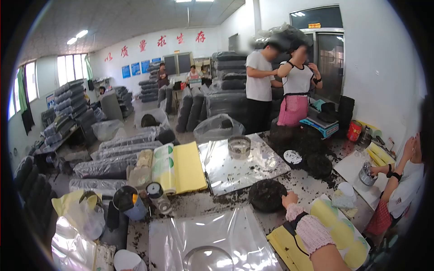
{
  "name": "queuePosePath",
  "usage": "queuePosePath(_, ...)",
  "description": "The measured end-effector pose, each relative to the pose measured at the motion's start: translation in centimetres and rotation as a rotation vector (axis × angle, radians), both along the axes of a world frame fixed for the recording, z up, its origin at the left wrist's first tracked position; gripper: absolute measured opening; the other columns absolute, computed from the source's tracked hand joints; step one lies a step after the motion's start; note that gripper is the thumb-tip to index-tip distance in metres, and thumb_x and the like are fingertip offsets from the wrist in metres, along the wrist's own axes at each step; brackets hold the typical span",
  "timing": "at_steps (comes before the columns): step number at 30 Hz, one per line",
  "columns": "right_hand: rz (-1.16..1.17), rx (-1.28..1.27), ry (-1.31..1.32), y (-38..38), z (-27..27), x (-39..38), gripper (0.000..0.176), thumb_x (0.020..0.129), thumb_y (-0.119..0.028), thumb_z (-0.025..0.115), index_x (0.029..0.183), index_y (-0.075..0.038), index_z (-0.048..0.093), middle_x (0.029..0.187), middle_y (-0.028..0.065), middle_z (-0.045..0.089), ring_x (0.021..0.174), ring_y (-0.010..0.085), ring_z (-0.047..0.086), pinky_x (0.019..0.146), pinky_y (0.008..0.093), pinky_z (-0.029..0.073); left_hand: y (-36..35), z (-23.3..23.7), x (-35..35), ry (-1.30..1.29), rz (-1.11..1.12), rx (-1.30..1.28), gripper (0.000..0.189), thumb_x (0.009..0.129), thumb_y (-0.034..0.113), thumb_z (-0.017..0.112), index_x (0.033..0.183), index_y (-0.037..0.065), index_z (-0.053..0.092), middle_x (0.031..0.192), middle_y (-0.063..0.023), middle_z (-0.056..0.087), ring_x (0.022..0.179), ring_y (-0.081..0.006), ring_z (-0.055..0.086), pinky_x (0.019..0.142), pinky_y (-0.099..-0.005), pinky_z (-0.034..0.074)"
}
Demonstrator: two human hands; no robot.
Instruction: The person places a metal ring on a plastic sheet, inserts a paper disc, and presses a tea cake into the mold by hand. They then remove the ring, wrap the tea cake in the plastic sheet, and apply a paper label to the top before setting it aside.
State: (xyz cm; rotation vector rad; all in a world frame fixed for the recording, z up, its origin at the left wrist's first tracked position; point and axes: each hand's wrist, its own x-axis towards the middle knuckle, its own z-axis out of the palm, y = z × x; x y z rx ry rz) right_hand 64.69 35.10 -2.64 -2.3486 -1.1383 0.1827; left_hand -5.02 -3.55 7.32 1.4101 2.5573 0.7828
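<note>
My right hand, below a pink knitted sleeve, grips the right edge of a dark round cake of what looks like dried seaweed. The cake lies on the crumb-strewn table. Close to that hand are yellow and green printed packaging sheets. In front of me a shiny clear plastic sheet covers a board, with a ring-shaped outline at its near edge. A white rounded object is at the bottom left; a sliver beside it may be my left hand, with fingers hidden.
A metal ring stands on a shiny tray. Loose dark seaweed is heaped behind, near a blue scale. A dial gauge and a cup stand left. A co-worker's hand holds a metal ring at right.
</note>
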Motion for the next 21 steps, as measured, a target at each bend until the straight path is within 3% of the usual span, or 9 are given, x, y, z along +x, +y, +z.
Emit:
queuePosePath(3,0.021,0.013,-0.012,1.2,-1.4,1.2,0.035,0.083,-0.030,0.071,0.098,0.002,0.073,0.100,0.0262,0.071,0.099,0.0426,0.067,0.090,0.0479,0.052,0.0,-1.3,-1.0,0.035,-0.069,0.093,0.023,0.093,0.025,0.069,0.096,0.003,0.075,0.087,-0.0162,0.074,0.079,-0.0333,0.070,0.073,-0.0410,0.054)
queuePosePath(4,0.044,0.027,-0.063,2.0,-2.5,1.8,0.035,0.084,-0.029,0.068,0.095,0.004,0.072,0.098,0.0290,0.069,0.099,0.0446,0.066,0.088,0.0492,0.052,0.3,0.0,-0.8,-0.097,-0.007,-0.119,0.031,0.091,0.025,0.065,0.114,0.004,0.071,0.109,-0.0174,0.072,0.103,-0.0335,0.067,0.090,-0.0444,0.051)
queuePosePath(5,0.092,0.038,-0.208,3.6,-4.9,3.4,0.034,0.084,-0.026,0.066,0.093,0.006,0.071,0.096,0.0299,0.069,0.096,0.0461,0.066,0.085,0.0497,0.053,-0.6,-6.4,-4.2,0.030,-0.108,0.220,0.008,0.081,0.010,0.073,0.081,0.003,0.069,0.075,-0.0106,0.068,0.073,-0.0264,0.068,0.069,-0.0354,0.054)
queuePosePath(7,0.120,0.170,0.024,3.4,-4.0,3.1,0.036,0.086,-0.023,0.067,0.092,0.012,0.068,0.091,0.0297,0.070,0.089,0.0445,0.069,0.078,0.0464,0.054,-0.3,-3.3,-2.6,-0.067,-0.072,0.179,0.009,0.080,0.004,0.074,0.085,-0.003,0.072,0.075,-0.0157,0.070,0.066,-0.0252,0.069,0.063,-0.0326,0.054)
queuePosePath(8,0.182,0.198,0.240,2.7,-2.8,2.6,0.033,0.085,-0.018,0.070,0.099,0.011,0.068,0.092,0.0264,0.072,0.089,0.0391,0.071,0.078,0.0448,0.053,-0.3,-3.5,-2.7,-0.141,-0.038,0.193,0.010,0.080,0.003,0.074,0.085,-0.004,0.072,0.075,-0.0150,0.070,0.066,-0.0230,0.069,0.063,-0.0315,0.054)
queuePosePath(11,-0.017,0.243,0.316,0.2,0.6,-0.8,0.042,0.087,-0.015,0.074,0.121,0.000,0.056,0.107,0.0172,0.066,0.104,0.0309,0.063,0.089,0.0393,0.050,0.3,-3.2,-2.3,-0.235,-0.028,0.225,0.010,0.080,0.001,0.075,0.086,-0.007,0.071,0.076,-0.0131,0.071,0.067,-0.0185,0.068,0.064,-0.0293,0.053)
queuePosePath(16,-0.064,0.410,0.940,-1.9,0.9,-1.7,0.046,0.092,-0.006,0.066,0.134,-0.006,0.047,0.101,0.0092,0.066,0.083,0.0194,0.063,0.068,0.0344,0.050,0.4,-3.5,-2.4,-0.162,-0.013,0.184,0.011,0.081,0.000,0.074,0.088,-0.008,0.071,0.075,-0.0109,0.071,0.066,-0.0160,0.065,0.065,-0.0289,0.052)
queuePosePath(19,0.003,0.451,1.063,-3.9,3.3,-2.8,0.049,0.093,-0.006,0.065,0.138,-0.006,0.044,0.098,0.0069,0.066,0.075,0.0152,0.059,0.061,0.0321,0.046,0.5,-3.9,-3.3,-0.131,-0.049,0.186,0.016,0.087,0.006,0.070,0.092,-0.009,0.071,0.075,-0.0123,0.071,0.066,-0.0165,0.066,0.064,-0.0292,0.052)
queuePosePath(21,0.117,0.436,1.169,-5.4,4.2,-3.0,0.046,0.095,-0.004,0.062,0.137,-0.007,0.046,0.103,0.0061,0.066,0.083,0.0162,0.062,0.068,0.0323,0.050,1.4,-0.6,2.2,-0.009,-0.130,0.355,0.011,0.090,0.001,0.066,0.097,-0.006,0.071,0.088,-0.0142,0.073,0.077,-0.0213,0.070,0.075,-0.0299,0.054)
